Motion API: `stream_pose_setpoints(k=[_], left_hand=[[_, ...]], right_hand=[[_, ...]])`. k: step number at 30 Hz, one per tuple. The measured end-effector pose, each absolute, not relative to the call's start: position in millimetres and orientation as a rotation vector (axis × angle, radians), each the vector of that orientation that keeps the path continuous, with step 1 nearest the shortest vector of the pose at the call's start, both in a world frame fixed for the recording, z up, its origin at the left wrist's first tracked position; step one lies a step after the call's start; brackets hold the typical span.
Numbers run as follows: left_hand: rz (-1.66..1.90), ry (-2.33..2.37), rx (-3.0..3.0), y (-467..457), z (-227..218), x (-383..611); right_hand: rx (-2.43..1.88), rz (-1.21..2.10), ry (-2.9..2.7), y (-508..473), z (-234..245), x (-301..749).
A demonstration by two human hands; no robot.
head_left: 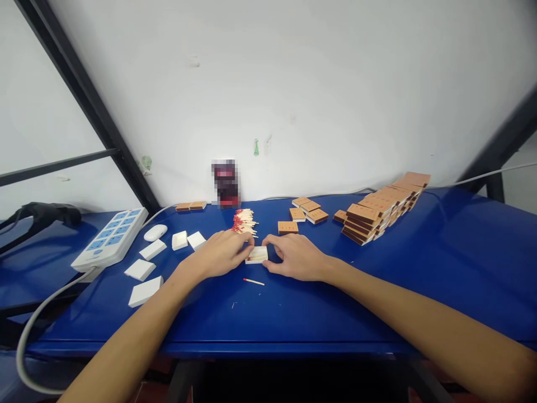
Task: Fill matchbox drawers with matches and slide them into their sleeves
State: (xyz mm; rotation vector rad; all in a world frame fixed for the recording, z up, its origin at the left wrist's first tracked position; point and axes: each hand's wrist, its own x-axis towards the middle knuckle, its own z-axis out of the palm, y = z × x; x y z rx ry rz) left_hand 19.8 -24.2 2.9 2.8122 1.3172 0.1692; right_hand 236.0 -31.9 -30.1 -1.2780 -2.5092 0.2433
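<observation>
Both of my hands meet over a small white matchbox tray lying on the blue table. My left hand pinches its left end with curled fingers. My right hand grips its right end, thumb and fingers closed around it. A pile of red-tipped matches lies just behind the tray. One loose match rests on the table in front of my hands.
Several white inner trays lie at the left beside a white power strip and its cable. Brown matchbox sleeves are scattered behind, with a long leaning stack at the right. A dark box stands against the wall.
</observation>
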Motion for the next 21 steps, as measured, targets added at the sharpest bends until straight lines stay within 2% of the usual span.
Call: stream_pose_setpoints(k=[5,14,21], left_hand=[[0.227,1.141,2.750,-33.6,11.2,25.1],[-0.008,0.877,2.475,-36.9,19.7,22.1],[0.178,0.966,2.509,-34.2,17.1,20.9]], right_hand=[[-1.277,0.227,-2.517,-32.3,-29.2,236.3],[-1.317,0.235,-2.518,-30.6,-29.7,235.8],[-1.292,0.241,-2.514,-31.1,-29.3,235.9]])
